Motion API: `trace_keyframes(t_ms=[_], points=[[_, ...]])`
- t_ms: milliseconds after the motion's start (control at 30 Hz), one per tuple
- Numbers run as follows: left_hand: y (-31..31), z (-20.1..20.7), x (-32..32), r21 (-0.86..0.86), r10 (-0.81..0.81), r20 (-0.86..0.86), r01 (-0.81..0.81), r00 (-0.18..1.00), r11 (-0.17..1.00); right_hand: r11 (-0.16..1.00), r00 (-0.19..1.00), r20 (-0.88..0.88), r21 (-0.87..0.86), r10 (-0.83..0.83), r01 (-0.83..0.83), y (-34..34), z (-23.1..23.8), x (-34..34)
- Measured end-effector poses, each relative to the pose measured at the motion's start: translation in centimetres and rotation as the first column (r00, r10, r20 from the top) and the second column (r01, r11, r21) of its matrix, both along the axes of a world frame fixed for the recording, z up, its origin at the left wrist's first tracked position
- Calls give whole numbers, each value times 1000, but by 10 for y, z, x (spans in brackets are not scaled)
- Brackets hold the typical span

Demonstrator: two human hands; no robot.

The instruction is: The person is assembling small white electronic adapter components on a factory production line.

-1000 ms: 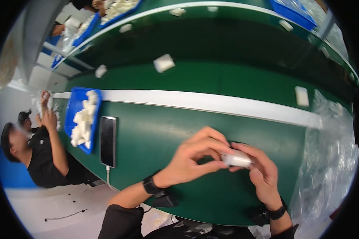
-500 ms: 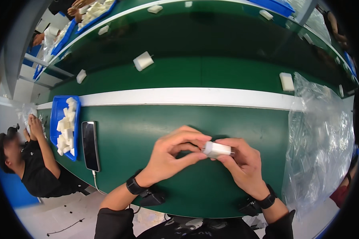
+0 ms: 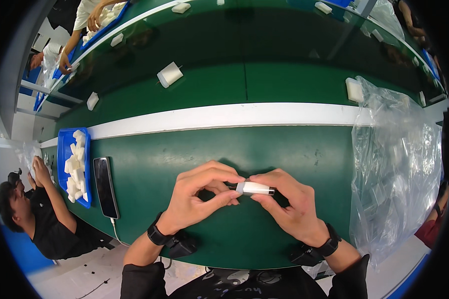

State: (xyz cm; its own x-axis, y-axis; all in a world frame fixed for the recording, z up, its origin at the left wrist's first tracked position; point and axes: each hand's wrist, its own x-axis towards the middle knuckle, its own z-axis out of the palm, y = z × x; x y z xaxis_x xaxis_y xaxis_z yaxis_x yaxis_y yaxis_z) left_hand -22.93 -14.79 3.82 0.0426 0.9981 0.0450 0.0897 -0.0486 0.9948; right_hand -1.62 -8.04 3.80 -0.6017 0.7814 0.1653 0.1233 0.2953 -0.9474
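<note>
Over the green worktop, both my hands hold a small white block (image 3: 256,188) that looks like a plug adapter. A greyish band is at its left end and a dark, shiny part at its right. My left hand (image 3: 203,192) is closed, with thumb and fingertips pinching around the left end; thin dark pins show there. My right hand (image 3: 288,202) grips the other end between thumb and index finger. The block now has a narrow side facing up, and my fingertips hide some of it.
A blue tray (image 3: 89,164) of white blocks stands left, beside a phone (image 3: 106,187) on a cable. A clear plastic bag (image 3: 391,174) covers the right side. Beyond a white rail (image 3: 224,115), white blocks lie on a green belt (image 3: 284,82). A co-worker (image 3: 45,214) sits at left.
My hands have shifted slightly left with the white block, which has been turned from a broad face to a narrow side. At the upper left, another person's arm now reaches farther in.
</note>
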Motion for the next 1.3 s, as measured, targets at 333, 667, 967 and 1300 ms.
trace_keyframes(t_ms=[333, 667, 967, 1300], points=[[-8, -2, -7, 35, -19, -12, 20, 1000, 999, 952, 987, 51, 261, 151, -159, -4, 0, -7], [-7, -4, -10, 55, -23, -44, 26, 999, 998, 969, 996, 23, 230, 84, -87, -12, -2, -14], [-15, -5, -29, 311, 1, -240, 76, 971, 948, 998, 986, -165, -57, 18, -28, -27, -7, -26], [-25, -7, -36, 134, 121, 128, -138, 984, 981, 990, 968, -251, -132, 9, -44, -40, -5, -40]])
